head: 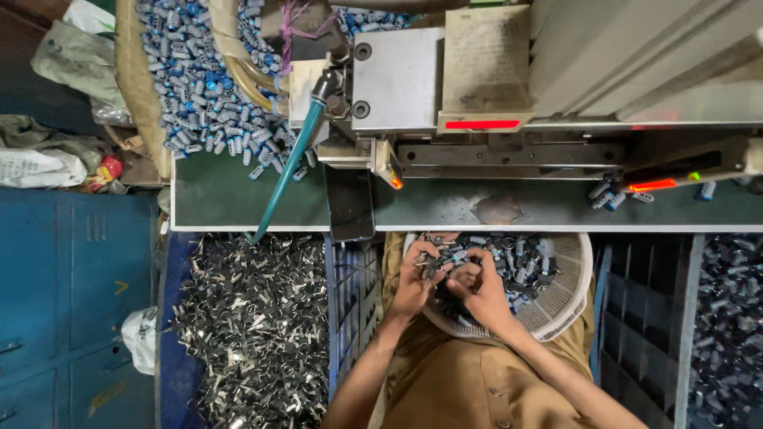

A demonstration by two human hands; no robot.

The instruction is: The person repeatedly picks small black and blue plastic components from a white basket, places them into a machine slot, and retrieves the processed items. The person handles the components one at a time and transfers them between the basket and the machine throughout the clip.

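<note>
The small metal parts (439, 256) are in my two hands, above the round woven basket (568, 298) that rests on my lap. They are dark and silvery, and I cannot tell their exact shape because they are very small. My left hand (415, 280) is curled around a bunch of them, with the fingers bent and the thumb on top. My right hand (477, 284) is just beside it, touching it, and its fingertips (477, 256) pinch some of the same parts. Both hands are grasping, not relaxed.

The basket is pale and it holds many more of these parts, mixed with some blue ones. It sits just under the edge of the green work table (238, 199). On this table, in front of me, stands a grey metal machine (413, 79) with small red lights. A teal hose (290, 167) goes down from the machine, slanted, over the table edge. A dark phone (350, 202) lies flat on the table near the hose.

To the left on the table there is a big heap of blue cylinders (199, 87). Below the table on the left, a pile of shiny metal scraps (254, 326) lies. A blue crate (354, 294) stands between this pile and my lap.
</note>
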